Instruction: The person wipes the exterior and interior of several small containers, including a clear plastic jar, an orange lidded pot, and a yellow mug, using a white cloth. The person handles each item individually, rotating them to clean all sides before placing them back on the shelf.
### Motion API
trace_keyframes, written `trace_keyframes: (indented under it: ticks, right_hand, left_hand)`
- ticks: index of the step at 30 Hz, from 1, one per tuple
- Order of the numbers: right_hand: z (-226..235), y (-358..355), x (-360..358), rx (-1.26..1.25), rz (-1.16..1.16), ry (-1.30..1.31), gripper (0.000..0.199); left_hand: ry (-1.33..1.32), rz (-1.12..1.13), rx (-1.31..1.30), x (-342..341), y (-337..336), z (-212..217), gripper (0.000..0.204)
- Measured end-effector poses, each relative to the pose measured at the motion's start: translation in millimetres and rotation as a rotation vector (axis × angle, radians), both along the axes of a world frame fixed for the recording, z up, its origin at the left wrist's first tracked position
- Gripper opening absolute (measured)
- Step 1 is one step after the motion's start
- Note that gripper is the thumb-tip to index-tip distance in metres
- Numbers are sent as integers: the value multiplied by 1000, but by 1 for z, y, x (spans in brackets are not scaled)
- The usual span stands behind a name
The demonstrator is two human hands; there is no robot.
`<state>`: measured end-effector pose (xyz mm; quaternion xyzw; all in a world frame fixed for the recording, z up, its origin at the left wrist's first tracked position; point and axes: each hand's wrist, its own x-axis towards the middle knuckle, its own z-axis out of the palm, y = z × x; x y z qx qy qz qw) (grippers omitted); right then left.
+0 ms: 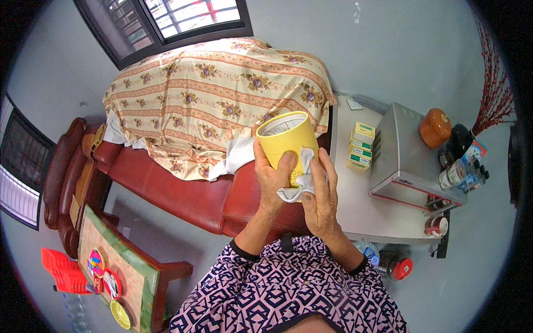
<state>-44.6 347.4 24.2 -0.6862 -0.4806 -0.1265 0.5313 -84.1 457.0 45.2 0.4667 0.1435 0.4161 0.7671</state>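
Observation:
A yellow cylindrical container (pixel 284 136) with an open top and a pale inside is held up in front of me, tilted. My left hand (pixel 272 180) grips its left side, thumb across the front and the other fingers hidden behind. Against the container's right side and lower front, my right hand (pixel 321 194) presses a light grey cloth (pixel 305 180), which hangs in folds below the fingers. Small dark dots show on the yellow surface beside the cloth. The container's bottom is mostly covered by the hands and cloth.
Behind stands a red leather sofa (pixel 172 191) draped with a floral cover (pixel 189 100). On the white table (pixel 350 213) at right are small yellow-green boxes (pixel 361 147) and a silver cabinet (pixel 400 150) bearing a brown pot (pixel 435 127). A green-edged table (pixel 145 277) holds colourful baskets at lower left.

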Motion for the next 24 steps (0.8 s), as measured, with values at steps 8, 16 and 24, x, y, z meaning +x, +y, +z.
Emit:
trace_keyframes:
  ticks: [8, 16, 24]
  right_hand:
    - [42, 4, 34, 174, 231, 544, 57]
    - [16, -1, 37, 356, 302, 1186, 56]
    - [-4, 11, 33, 431, 41, 827, 48]
  left_hand:
    - [-31, -127, 181, -5, -12, 0, 78]
    - [-118, -219, 312, -5, -7, -7, 85]
    - [60, 41, 565, 6, -20, -10, 97]
